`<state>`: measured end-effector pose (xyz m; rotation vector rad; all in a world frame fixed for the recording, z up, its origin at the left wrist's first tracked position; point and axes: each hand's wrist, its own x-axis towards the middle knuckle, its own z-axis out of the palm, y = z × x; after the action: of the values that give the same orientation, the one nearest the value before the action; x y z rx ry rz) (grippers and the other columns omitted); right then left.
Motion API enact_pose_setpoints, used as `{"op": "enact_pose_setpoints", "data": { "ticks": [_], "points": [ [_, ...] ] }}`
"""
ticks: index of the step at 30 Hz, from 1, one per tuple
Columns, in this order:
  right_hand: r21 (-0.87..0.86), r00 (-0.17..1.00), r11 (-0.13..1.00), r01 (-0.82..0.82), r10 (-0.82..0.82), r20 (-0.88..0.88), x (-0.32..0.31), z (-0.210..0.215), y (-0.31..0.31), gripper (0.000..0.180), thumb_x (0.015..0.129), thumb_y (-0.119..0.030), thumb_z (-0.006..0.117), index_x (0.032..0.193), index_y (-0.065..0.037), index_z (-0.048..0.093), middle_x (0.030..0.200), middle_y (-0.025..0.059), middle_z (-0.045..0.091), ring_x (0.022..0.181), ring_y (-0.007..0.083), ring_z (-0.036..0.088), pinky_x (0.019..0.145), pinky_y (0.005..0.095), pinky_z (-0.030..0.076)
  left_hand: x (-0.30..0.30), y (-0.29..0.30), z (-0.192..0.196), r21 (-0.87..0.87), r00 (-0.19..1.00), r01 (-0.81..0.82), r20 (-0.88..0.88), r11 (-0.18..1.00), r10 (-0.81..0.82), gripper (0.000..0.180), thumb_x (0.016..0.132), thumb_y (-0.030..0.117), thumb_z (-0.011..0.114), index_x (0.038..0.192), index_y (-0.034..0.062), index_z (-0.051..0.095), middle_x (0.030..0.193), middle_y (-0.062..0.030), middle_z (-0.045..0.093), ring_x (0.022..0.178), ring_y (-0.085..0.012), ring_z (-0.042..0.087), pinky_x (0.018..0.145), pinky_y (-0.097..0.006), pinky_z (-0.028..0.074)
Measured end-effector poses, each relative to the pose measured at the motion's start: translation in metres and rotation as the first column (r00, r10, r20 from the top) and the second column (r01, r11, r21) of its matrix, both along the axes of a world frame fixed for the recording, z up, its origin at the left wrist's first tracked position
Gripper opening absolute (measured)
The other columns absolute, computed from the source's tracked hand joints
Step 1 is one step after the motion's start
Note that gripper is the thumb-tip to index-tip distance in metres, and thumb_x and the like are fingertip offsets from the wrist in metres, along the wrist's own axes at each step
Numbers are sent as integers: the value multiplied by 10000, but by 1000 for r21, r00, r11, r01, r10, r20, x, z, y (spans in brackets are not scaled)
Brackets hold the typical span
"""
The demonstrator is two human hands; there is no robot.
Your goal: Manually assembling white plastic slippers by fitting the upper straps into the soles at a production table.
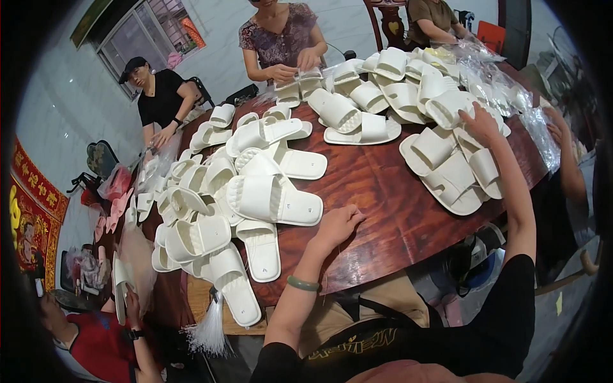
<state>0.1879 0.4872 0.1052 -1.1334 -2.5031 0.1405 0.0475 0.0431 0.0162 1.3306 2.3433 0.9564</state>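
Neither hand has closed on anything. The left hand (336, 225) lies loosely curled, fingers down, on the bare wood just right of a white slipper (274, 200), near it but not clearly touching. The right hand (480, 124) is stretched far out, fingers spread, resting on top of the right-hand slipper cluster (450, 169); I cannot tell whether the fingers pinch a slipper there.

The round reddish-brown table (389, 204) fills the middle. The biggest heap of white slippers (211, 210) spreads over its left side, spilling to the near edge. A second heap (396, 83) is piled at the far side, with clear plastic bags (498, 83) to its right. A green bangle (302, 283) sits on the left wrist. Other people work around the rim, one at the far side holding a bagged pair (299, 82).
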Motion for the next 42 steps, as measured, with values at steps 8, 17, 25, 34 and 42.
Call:
{"op": "enact_pose_setpoints", "data": {
  "ticks": [8,17,25,34,42],
  "points": [
    [9,987,989,-150,149,56,-15,26,26,714,760,-487,618,1271,-13,463,1066,211,608,944,308,610,804,386,475,0,-7,-3,25,997,-2,71,1000,0,293,873,308,571,810,22,585,647,-111,592,599,-239,577,573,-336,433],
    [-491,958,829,-268,285,-41,-42,60,11,171,672,-181,738,640,-91,597,562,-47,520,489,58,456,433,243,326,-3,-9,-7,183,979,-14,201,983,-23,220,891,208,554,833,-2,587,624,-36,551,581,-101,508,546,-268,416],
    [-708,871,538,-456,431,-234,-42,105,-140,237,735,-304,722,738,-78,651,649,-19,582,545,74,519,491,238,418,-8,-18,3,544,864,-395,494,740,98,186,925,168,515,871,6,587,713,-26,558,625,-94,537,560,-240,455],
    [-929,889,12,-369,295,-350,-39,-48,-303,140,783,-173,630,763,-39,664,665,-8,591,566,66,519,483,222,396,11,-65,-6,421,942,-318,241,849,233,170,874,137,578,806,-18,588,778,-46,569,728,-115,505,668,-244,415],
    [-297,544,499,-814,834,-92,-37,-28,-306,419,863,-213,573,1225,-21,487,1016,167,597,904,251,589,774,342,463,29,-110,21,524,878,-394,-26,755,477,131,821,124,581,787,0,612,1136,-178,558,1100,-336,453,980,-416,319]
  ]
}}
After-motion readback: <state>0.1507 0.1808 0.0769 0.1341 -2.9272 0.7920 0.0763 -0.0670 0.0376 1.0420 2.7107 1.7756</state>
